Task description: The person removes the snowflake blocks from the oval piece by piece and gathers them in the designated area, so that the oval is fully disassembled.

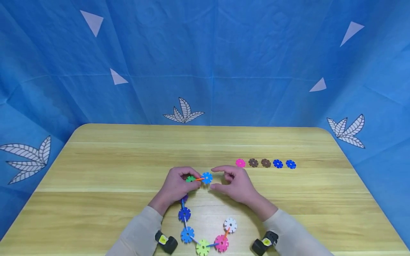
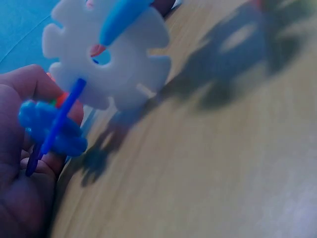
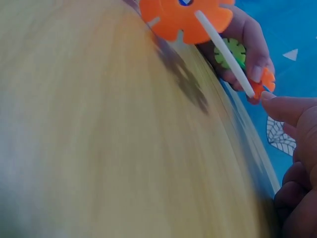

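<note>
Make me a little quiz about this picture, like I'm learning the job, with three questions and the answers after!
1. Count: how many discs lie in the row of discs along the table?

2. True or false: the right hand is holding the white disc.

3. Pick one. In the head view, which colour of disc is between the fingertips of the left hand and those of the right hand?
A) Brown
B) Light blue
C) Pink

Key:
1. Five: one pink, two brown and two blue.
2. False. No fingers touch the white disc.
3. B, the light blue disc.
</note>
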{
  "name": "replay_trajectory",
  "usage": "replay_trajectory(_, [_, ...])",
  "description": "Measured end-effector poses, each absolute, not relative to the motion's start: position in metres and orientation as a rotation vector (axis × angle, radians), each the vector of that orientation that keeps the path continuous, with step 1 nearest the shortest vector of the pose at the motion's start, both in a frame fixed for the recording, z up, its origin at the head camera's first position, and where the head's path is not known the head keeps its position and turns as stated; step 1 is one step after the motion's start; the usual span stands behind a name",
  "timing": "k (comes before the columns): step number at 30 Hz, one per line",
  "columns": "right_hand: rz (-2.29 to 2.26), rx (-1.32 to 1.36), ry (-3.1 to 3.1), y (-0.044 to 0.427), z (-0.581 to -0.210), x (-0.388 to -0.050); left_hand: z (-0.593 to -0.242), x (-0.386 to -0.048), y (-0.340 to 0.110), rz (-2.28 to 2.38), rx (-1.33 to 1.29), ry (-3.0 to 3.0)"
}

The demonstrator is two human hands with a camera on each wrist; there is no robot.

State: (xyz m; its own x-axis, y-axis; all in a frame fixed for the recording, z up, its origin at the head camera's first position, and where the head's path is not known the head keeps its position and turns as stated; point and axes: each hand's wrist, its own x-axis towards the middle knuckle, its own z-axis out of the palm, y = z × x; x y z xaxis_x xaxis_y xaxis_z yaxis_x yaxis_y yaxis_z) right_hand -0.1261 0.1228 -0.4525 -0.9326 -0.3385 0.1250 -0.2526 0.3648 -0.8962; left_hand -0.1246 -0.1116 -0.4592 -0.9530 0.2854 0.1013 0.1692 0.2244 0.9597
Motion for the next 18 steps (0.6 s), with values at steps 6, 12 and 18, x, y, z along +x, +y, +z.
replay_trajectory(6, [-1.671, -0.612, 2.525, 0.115, -0.455, -0.127, -0.446, -0.12, -0.108, 1.832, 0.453, 2.395])
replay_trajectory(12, [-1.686, -0.61, 2.509, 0.11, -0.456, -0.127, -0.425, -0.113, -0.107, 1.834, 0.476, 2.383])
replay_trajectory(18, [-1.669, -0.608, 2.483, 0.108, -0.456, -0.127, -0.445, -0.119, -0.108, 1.811, 0.461, 2.393])
